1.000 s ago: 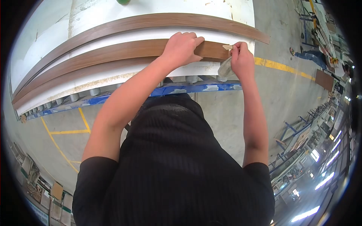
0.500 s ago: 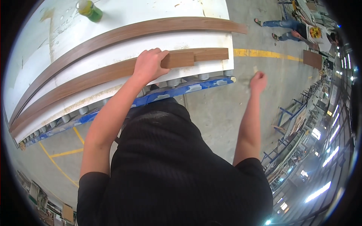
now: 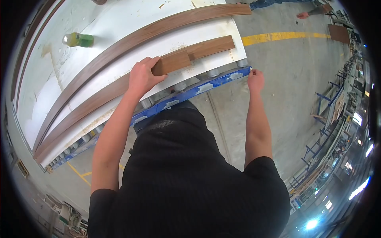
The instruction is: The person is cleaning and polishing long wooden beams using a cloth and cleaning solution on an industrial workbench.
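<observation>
Two overlapping brown wood-grain strips lie along the near side of a white board: a long strip (image 3: 95, 95), and a shorter piece (image 3: 214, 48) sticking out past its right end. My left hand (image 3: 143, 78) grips the long strip near that end, fingers over the far edge and thumb at the near edge. My right hand (image 3: 256, 80) is closed in a pinch at the right end of a blue rail (image 3: 206, 86). What its fingers hold, if anything, is too small to make out.
Farther back on the white board (image 3: 119, 43) lie another long brown strip (image 3: 158, 28) and a bottle with green contents (image 3: 81, 40). Grey rollers (image 3: 180, 86) run under the board's near edge. Beyond the yellow floor line (image 3: 285, 36), another person's hand (image 3: 303, 15) shows.
My right hand has moved left, from over the floor to the blue rail's end. My left hand still grips the strip. The view has shifted, and the other person is now mostly cut off.
</observation>
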Demonstrator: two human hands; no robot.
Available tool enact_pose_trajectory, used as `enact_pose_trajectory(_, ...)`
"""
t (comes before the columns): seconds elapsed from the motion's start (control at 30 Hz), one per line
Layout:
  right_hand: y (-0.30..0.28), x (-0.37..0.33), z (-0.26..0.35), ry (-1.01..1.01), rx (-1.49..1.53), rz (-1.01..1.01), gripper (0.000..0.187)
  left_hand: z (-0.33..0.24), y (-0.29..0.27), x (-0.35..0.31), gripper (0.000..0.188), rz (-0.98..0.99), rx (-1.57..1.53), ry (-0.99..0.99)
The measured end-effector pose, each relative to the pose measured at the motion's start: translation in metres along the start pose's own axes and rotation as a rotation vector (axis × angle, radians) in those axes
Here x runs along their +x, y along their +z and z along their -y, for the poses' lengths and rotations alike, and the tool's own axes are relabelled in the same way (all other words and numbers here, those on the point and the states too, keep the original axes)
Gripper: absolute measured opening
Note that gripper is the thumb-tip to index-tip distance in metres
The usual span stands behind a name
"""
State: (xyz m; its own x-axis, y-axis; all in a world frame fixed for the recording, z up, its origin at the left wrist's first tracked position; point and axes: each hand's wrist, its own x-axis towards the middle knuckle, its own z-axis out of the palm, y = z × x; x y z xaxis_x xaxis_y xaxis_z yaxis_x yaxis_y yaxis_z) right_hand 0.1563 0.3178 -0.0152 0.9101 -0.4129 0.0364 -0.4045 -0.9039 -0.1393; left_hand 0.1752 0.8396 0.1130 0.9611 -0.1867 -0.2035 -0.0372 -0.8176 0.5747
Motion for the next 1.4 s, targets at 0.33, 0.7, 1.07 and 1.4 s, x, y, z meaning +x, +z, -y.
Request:
enact_pose_trajectory(0.33, -0.028, -0.016, -0.005, -0.053, 0.062, 0.202, 0.044, 0.005, 0.006, 0.002, 0.062, -0.050, 0.008, 0.043)
enact_pose_trajectory(0.7, -0.107, -0.044, 0.161, 0.257, 1.075, -0.128, 0.034, 0.018, 0.023, -0.003, 0.063, -0.171, 0.035, 0.140)
enact_pose_trajectory(1.07, -0.040, 0.000, 0.019, 0.189, 0.666, -0.134, 0.030, 0.018, 0.024, -0.005, 0.066, -0.150, 0.055, 0.134)
enact_pose_trajectory(1.4, -0.021, -0.002, 0.001, 0.433, 0.733, 0.131, 0.043, 0.015, 0.025, -0.006, 0.068, -0.139, 0.066, 0.120)
